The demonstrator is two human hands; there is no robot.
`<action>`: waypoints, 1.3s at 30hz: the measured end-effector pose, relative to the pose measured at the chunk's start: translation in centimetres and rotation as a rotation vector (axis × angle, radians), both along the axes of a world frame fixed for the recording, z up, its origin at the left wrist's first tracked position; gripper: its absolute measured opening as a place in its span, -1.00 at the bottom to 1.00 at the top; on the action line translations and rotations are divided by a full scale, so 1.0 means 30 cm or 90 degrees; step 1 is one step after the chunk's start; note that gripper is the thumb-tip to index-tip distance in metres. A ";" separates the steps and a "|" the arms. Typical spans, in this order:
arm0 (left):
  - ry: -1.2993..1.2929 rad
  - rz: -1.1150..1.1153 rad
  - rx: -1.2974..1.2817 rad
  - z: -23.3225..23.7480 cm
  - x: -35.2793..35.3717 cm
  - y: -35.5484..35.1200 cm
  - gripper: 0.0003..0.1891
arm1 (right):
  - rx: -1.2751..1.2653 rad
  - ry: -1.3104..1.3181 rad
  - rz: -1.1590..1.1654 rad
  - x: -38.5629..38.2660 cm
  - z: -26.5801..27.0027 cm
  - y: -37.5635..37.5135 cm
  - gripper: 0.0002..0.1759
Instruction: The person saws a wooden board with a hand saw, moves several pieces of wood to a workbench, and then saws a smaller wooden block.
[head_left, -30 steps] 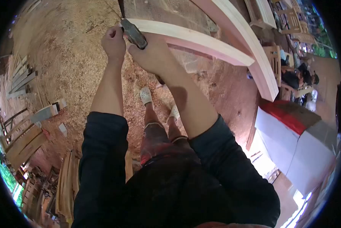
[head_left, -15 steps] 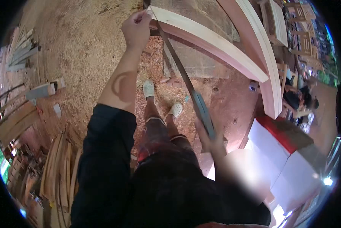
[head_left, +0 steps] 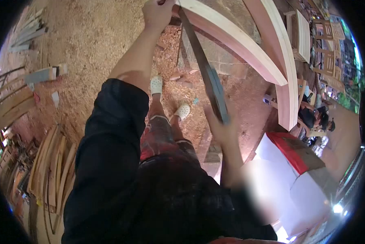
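Observation:
A long hand saw [head_left: 196,49] with a blue-grey handle [head_left: 218,97] slants across the middle of the view. Wrapped round the handle's near end is my right hand [head_left: 222,129], smeared by motion. The blade's far end meets the end of a pale curved wooden beam [head_left: 235,38] at the top. There my left hand [head_left: 157,15] is closed at the beam's end beside the blade, partly cut off by the top edge. Another curved beam [head_left: 287,81] lies to the right, touching the first one's near end.
Wood shavings [head_left: 101,44] cover the floor round my feet in white clogs [head_left: 156,85]. Curved wood strips [head_left: 48,166] stack at lower left, boards [head_left: 16,101] above them. At right are a red-and-white box [head_left: 288,150], chair frames [head_left: 324,51] and a seated person [head_left: 314,118].
The view has shifted, so the beams and my left hand sit higher in the picture. My right hand and the saw handle have moved back toward me a little.

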State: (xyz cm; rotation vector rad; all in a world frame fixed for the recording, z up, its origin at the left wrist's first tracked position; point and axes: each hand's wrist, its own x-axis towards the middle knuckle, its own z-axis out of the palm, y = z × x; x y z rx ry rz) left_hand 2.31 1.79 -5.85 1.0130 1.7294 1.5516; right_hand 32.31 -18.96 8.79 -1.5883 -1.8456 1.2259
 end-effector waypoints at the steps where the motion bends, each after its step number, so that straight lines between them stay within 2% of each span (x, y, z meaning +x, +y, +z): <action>1: -0.035 0.003 -0.011 0.020 0.011 -0.006 -0.77 | -0.001 0.003 -0.011 0.097 -0.003 -0.118 -0.41; 4: -0.110 0.020 -0.014 0.059 0.032 -0.022 -0.80 | -0.166 -0.097 -0.024 0.238 0.128 -0.304 -0.43; 5: -0.074 0.030 -0.016 0.047 0.039 -0.028 -0.80 | -0.119 -0.067 -0.012 0.228 0.094 -0.284 -0.43; 6: -0.034 0.040 -0.007 0.047 0.035 -0.024 -0.80 | -0.063 -0.032 0.001 0.175 0.033 -0.209 -0.43; 8: 0.022 0.050 0.016 0.036 0.013 -0.002 -0.78 | 0.080 -0.073 0.070 0.069 -0.208 -0.007 -0.44; 9: 0.028 0.056 0.026 0.032 0.022 0.000 -0.77 | -0.031 0.064 -0.033 -0.027 -0.342 0.116 -0.44; 10: 0.041 0.065 0.032 0.027 0.028 -0.018 -0.76 | -0.072 0.177 -0.031 -0.217 -0.294 0.301 -0.46; 11: 0.056 0.060 0.029 0.026 0.015 -0.016 -0.76 | -0.015 0.151 -0.027 -0.308 -0.362 0.423 -0.53; 12: 0.071 0.056 0.031 0.030 0.002 -0.004 -0.76 | 0.021 0.106 -0.033 -0.392 -0.237 0.463 -0.62; 15: 0.092 0.052 0.031 0.024 0.012 -0.007 -0.76 | 0.072 0.028 -0.033 -0.417 -0.118 0.515 -0.64; 18: 0.131 0.046 0.003 0.032 -0.003 -0.002 -0.76 | 0.000 -0.071 0.065 -0.416 -0.068 0.567 -0.43; 20: 0.118 0.036 -0.001 0.006 0.004 -0.010 -0.77 | 0.057 0.042 -0.001 -0.334 -0.143 0.429 -0.46; 22: 0.075 0.030 0.043 -0.026 -0.003 0.013 -0.78 | 0.048 0.093 -0.039 -0.151 -0.190 0.193 -0.39; 24: 0.034 0.045 0.035 -0.013 0.013 -0.005 -0.78 | -0.092 -0.027 -0.008 0.041 -0.080 -0.035 -0.37; 25: 0.014 0.052 0.036 0.001 0.021 0.000 -0.78 | -0.061 -0.084 -0.028 0.144 -0.077 -0.174 -0.36; 26: -0.003 0.048 0.048 0.009 0.024 0.003 -0.78 | -0.064 -0.025 -0.025 0.203 -0.027 -0.255 -0.37; 27: -0.020 0.045 0.060 0.019 0.027 0.000 -0.78 | -0.072 -0.034 -0.057 0.202 0.031 -0.288 -0.37; 28: -0.037 0.040 0.072 0.018 0.029 -0.009 -0.78 | -0.020 -0.040 -0.026 0.206 0.055 -0.302 -0.34; 30: -0.034 0.057 0.061 0.017 0.026 -0.003 -0.78 | 0.029 -0.101 0.052 0.127 -0.019 -0.165 -0.33; 32: -0.028 0.058 0.040 0.018 0.029 -0.003 -0.78 | -0.001 -0.002 0.048 0.022 -0.214 0.026 -0.35; 34: -0.017 0.060 0.010 0.044 0.032 -0.021 -0.77 | 0.046 0.207 -0.037 -0.226 -0.352 0.292 -0.38; 35: 0.025 0.050 0.009 0.037 0.024 -0.028 -0.77 | -0.040 0.084 -0.039 -0.321 -0.295 0.422 -0.40; 37: 0.114 0.039 0.021 0.018 -0.002 -0.010 -0.76 | 0.077 0.032 -0.005 -0.415 -0.134 0.526 -0.44; 39: 0.164 0.065 0.035 0.008 0.003 -0.010 -0.76 | 0.012 -0.021 0.020 -0.427 -0.037 0.546 -0.43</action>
